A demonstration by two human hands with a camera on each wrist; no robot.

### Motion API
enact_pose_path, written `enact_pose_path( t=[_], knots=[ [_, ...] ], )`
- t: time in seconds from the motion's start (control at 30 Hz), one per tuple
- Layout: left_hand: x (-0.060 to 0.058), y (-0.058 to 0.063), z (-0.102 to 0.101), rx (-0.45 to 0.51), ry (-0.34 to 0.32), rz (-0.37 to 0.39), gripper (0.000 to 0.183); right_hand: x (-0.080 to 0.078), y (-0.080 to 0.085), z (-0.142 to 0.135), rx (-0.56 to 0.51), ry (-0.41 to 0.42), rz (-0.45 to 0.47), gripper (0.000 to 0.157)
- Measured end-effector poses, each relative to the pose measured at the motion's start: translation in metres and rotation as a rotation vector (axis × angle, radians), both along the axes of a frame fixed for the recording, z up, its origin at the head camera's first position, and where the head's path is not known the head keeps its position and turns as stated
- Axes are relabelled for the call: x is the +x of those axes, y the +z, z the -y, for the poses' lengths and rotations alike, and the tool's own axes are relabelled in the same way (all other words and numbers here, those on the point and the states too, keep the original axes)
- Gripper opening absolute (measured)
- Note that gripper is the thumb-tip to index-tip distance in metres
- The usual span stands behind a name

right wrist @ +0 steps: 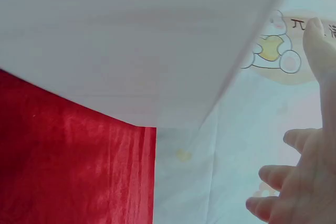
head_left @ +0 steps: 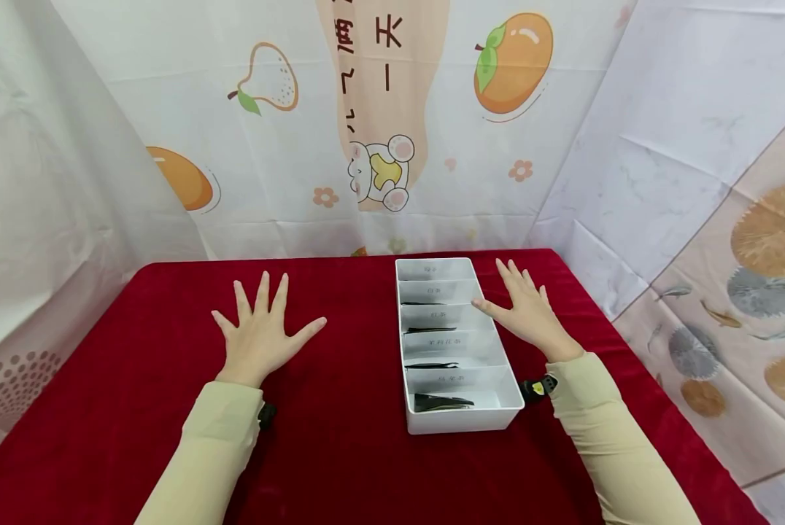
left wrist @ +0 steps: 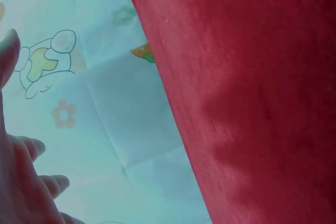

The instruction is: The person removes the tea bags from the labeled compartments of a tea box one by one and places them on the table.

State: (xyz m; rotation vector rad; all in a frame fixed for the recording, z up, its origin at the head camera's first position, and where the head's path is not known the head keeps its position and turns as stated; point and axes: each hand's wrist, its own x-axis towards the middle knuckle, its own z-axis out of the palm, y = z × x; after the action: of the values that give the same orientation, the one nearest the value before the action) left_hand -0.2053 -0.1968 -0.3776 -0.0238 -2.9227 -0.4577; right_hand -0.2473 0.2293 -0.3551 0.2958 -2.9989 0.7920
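My left hand (head_left: 258,341) hovers over the left part of the red cloth, fingers spread wide and holding nothing. In the left wrist view its fingers (left wrist: 32,148) show at the left edge above the cloth. On the other side, my right hand (head_left: 527,312) is spread beside a white divided box (head_left: 461,421), its thumb overlapping the box's right rim in the head view. The box has several compartments in a row with faint labels on the dividers. Thin black items (head_left: 440,402) lie in the nearest compartment, and dark edges show in others. The right wrist view shows the box's outer wall (right wrist: 131,40) close by.
A red cloth (head_left: 340,467) covers the table. Behind it hangs a white curtain (head_left: 268,175) printed with fruit and a cartoon figure. More curtain (head_left: 714,240) closes the right side, and pale sheeting (head_left: 31,182) the left. Dark straps with small devices sit at both wrists.
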Motion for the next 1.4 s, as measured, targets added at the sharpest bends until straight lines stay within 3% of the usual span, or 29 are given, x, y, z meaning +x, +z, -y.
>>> enact_pose_path(
  t=[0.3, 0.6, 0.9, 1.13, 1.4],
  knots=[
    [0.002, 0.004, -0.008, 0.05, -0.031, 0.003, 0.108, 0.005, 0.005, -0.004, -0.268, 0.024, 0.171, 0.087],
    [0.004, 0.006, -0.02, 0.082, -0.045, -0.01, 0.106, 0.008, -0.004, -0.006, -0.492, 0.116, 0.223, 0.076],
    [0.011, 0.004, -0.036, 0.099, -0.081, -0.05, 0.103, 0.013, -0.018, -0.011, -0.604, 0.161, 0.257, 0.067],
    [0.021, 0.003, -0.052, 0.103, -0.133, -0.122, 0.097, 0.015, -0.025, -0.014, -0.716, 0.19, 0.281, 0.064],
    [0.032, 0.008, -0.069, 0.128, -0.199, -0.155, 0.094, 0.018, -0.033, -0.016, -0.739, 0.174, 0.305, 0.064]
  ],
)
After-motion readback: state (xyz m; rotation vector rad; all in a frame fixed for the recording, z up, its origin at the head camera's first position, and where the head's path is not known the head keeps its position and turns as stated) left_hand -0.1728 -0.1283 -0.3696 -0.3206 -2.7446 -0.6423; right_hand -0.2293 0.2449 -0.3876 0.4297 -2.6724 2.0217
